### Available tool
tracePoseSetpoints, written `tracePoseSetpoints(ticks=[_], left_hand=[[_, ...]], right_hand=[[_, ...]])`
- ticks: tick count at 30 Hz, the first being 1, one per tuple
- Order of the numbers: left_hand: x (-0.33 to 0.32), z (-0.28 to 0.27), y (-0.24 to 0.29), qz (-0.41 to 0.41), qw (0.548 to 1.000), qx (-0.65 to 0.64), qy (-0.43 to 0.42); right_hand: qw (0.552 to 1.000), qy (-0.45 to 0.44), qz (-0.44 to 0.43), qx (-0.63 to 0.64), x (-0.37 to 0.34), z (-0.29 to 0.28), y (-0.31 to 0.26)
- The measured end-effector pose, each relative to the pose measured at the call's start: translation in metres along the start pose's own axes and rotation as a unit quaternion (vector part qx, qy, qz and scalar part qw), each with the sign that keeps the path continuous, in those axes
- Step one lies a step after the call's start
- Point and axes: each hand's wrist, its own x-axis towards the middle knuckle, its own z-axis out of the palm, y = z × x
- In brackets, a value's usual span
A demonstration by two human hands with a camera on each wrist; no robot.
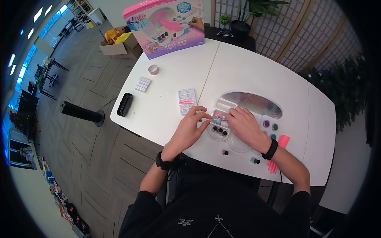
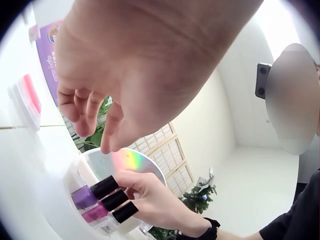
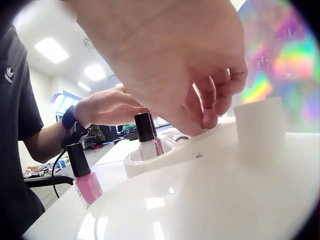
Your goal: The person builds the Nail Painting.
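Note:
My left hand [image 1: 189,127] hovers at the left edge of a white nail-art station [image 1: 245,92], thumb and fingers bent and apart with nothing between them. My right hand [image 1: 247,126] reaches down into the station's small compartments, fingertips bent close to the thumb; I cannot tell whether they pinch anything. Small pastel pieces [image 1: 217,118] in pink and teal fill the compartments between the hands. In the left wrist view, a purple nail polish bottle [image 2: 84,198], a magenta one [image 2: 95,214] and a clear one [image 2: 106,227] stand in a holder, all black-capped.
A mirror [image 1: 254,104] backs the station. Near the front lie a pink polish bottle [image 1: 223,152] and a teal one [image 1: 254,160]. Pink model fingers [image 1: 273,166] lie right. Leftward are a divided case [image 1: 186,95], a white grid pack [image 1: 143,84], a black case [image 1: 125,104] and the kit box [image 1: 166,27].

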Motion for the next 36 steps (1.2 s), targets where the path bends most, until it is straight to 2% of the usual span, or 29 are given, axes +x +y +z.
tracePoseSetpoints(ticks=[5, 11, 17, 20, 23, 26, 29, 32, 36], left_hand=[[0.000, -0.008, -0.005, -0.017, 1.000, 0.013, -0.001], [0.000, -0.021, -0.023, -0.011, 0.997, 0.057, 0.056], [-0.005, -0.033, -0.046, -0.025, 0.978, 0.195, 0.076], [-0.007, -0.033, -0.054, -0.048, 0.972, 0.223, 0.052], [-0.009, -0.027, -0.057, -0.029, 0.972, 0.226, 0.060], [-0.012, -0.031, -0.043, -0.042, 0.980, 0.192, -0.008], [-0.022, -0.023, -0.052, 0.009, 0.976, 0.216, -0.024], [-0.031, -0.020, -0.048, 0.000, 0.969, 0.245, -0.035], [-0.041, -0.023, -0.049, 0.028, 0.964, 0.260, -0.053]], right_hand=[[1.000, -0.016, -0.006, -0.004, 0.000, -0.003, -0.002], [1.000, 0.007, -0.004, -0.013, 0.000, 0.001, -0.002], [1.000, -0.001, -0.008, -0.004, -0.002, -0.003, -0.003], [1.000, -0.007, 0.000, 0.000, -0.001, -0.004, -0.004], [0.999, -0.019, 0.013, 0.024, -0.002, -0.007, -0.004], [0.998, -0.009, 0.022, 0.055, -0.003, -0.014, -0.004], [0.997, 0.010, 0.027, 0.067, -0.004, -0.019, -0.005], [0.997, 0.011, 0.031, 0.065, -0.007, -0.021, -0.004], [0.997, 0.004, 0.038, 0.067, -0.013, -0.025, -0.005]])
